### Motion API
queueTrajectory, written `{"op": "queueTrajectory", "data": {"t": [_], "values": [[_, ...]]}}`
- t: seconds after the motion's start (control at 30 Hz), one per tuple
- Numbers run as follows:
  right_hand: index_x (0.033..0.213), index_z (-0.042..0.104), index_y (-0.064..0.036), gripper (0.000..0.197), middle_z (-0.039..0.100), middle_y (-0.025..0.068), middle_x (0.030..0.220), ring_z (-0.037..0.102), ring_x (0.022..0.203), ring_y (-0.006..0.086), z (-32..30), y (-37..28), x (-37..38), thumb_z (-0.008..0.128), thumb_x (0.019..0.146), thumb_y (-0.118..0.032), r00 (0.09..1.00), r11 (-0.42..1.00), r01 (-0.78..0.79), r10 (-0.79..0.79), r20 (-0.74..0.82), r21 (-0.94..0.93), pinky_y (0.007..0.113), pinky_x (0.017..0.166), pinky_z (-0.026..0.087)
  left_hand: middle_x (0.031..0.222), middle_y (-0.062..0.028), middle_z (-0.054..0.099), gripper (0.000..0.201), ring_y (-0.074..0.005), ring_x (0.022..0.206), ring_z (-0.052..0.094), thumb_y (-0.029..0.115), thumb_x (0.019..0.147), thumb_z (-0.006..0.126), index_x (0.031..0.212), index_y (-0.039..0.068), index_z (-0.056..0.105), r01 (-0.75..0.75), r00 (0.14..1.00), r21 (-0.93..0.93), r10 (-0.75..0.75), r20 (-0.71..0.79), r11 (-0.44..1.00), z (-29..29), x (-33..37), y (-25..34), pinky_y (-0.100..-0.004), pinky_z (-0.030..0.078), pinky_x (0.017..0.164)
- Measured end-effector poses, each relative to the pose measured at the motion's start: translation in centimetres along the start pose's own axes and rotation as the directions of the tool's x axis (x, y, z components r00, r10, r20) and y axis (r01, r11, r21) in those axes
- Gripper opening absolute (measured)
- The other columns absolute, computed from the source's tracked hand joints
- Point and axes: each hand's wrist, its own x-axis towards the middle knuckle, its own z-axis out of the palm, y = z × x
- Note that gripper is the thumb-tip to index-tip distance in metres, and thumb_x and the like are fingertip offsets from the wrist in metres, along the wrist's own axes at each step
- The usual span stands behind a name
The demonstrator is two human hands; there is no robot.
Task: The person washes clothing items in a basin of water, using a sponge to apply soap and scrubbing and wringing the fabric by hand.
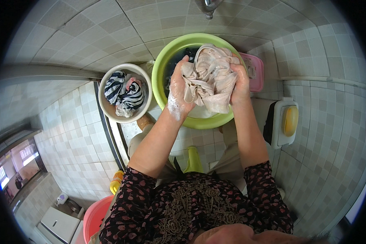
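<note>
Pale cloth [214, 77] | bunched between left fingers [183, 63] and right fingers [240, 75] | both gripping its sides

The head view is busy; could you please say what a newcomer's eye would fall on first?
Probably the crumpled pale-beige cloth at upper centre, held by the left hand and right hand over a round lime-green plastic basin. Next might come the navy-and-white striped cloth in the round off-white bowl to the basin's left.
</note>
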Motion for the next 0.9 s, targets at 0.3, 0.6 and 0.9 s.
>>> {"op": "queueTrajectory", "data": {"t": [0.3, 0.6, 0.9], "values": [[0.116, 0.050, 0.0045, 0.044, 0.057, 0.0146, 0.110, 0.056, 0.102, 0.0234, -0.3, 0.0, 0.0, 0.048, 0.075, -0.012, 1.000, 1.000, -0.012, 0.012, 0.022, -0.001, 0.036, 0.093, 0.044, 0.099, -0.0121, 0.063, 0.032, -0.0267, 0.089, 0.061, 0.032, 0.089, 0.052, 0.110, 0.007, 0.053, 0.060, 0.998, -0.019, -0.059, 0.034, 0.998, -0.1, 0.2, 0.1, -0.0396, 0.050, 0.083], [0.116, 0.049, 0.0057, 0.045, 0.056, 0.0158, 0.109, 0.057, 0.100, 0.0240, -0.9, -0.1, 0.1, 0.049, 0.074, -0.011, 0.999, 1.000, -0.021, 0.022, 0.032, -0.007, 0.036, 0.092, 0.045, 0.099, -0.0114, 0.062, 0.031, -0.0256, 0.088, 0.061, 0.032, 0.089, 0.053, 0.107, 0.006, 0.054, 0.010, 1.000, 0.010, -0.010, -0.013, 1.000, -0.3, 0.5, -0.2, -0.0391, 0.050, 0.082], [0.115, 0.050, 0.0060, 0.043, 0.057, 0.0159, 0.108, 0.057, 0.099, 0.0236, -0.9, -0.3, -0.1, 0.049, 0.075, -0.011, 0.999, 1.000, -0.021, 0.021, 0.031, -0.015, 0.037, 0.092, 0.045, 0.096, -0.0094, 0.063, 0.028, -0.0251, 0.085, 0.061, 0.031, 0.089, 0.053, 0.106, 0.009, 0.054, -0.003, 0.999, 0.004, 0.003, -0.034, 1.000, -1.2, 1.1, -0.3, -0.0383, 0.051, 0.080]]}}
